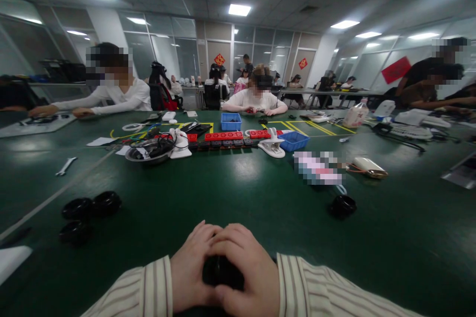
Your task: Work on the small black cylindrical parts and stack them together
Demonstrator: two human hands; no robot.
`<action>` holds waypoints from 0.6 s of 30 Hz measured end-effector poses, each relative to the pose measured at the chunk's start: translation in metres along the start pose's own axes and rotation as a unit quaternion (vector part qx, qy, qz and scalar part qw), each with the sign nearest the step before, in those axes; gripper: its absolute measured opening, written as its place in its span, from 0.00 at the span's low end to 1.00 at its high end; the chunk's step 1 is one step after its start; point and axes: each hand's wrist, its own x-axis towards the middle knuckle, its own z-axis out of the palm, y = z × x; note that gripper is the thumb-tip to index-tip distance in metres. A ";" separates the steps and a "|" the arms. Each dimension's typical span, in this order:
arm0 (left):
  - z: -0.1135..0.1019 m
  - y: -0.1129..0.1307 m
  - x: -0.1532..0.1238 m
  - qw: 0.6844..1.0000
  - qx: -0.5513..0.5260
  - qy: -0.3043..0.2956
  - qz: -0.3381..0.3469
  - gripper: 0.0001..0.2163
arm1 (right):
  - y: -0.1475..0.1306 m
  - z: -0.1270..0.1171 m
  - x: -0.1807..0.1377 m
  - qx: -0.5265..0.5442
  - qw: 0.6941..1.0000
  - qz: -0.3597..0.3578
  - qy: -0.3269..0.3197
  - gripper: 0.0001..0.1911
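Observation:
My left hand and my right hand meet at the near edge of the green table, fingers curled round a small black part held between them. Most of that part is hidden by my fingers. Three black round parts lie on the table to the left, and one more black round part sits to the right. Both my sleeves are striped.
A wrench lies at the left. A metal bowl, red power strips, blue bins and a white clamp stand mid-table. Other people sit across and at both sides. White paper lies near left.

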 end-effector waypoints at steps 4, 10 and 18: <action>0.004 -0.003 -0.003 0.999 0.024 0.035 -0.006 0.39 | 0.004 0.004 -0.004 -0.024 0.996 0.075 0.049 0.23; 0.010 0.008 -0.004 0.991 0.070 0.095 -0.061 0.34 | 0.000 0.004 -0.001 -0.121 0.977 0.177 0.012 0.18; 0.007 0.015 -0.002 0.996 0.049 0.056 -0.048 0.14 | 0.002 0.004 -0.002 -0.084 0.995 0.048 -0.021 0.09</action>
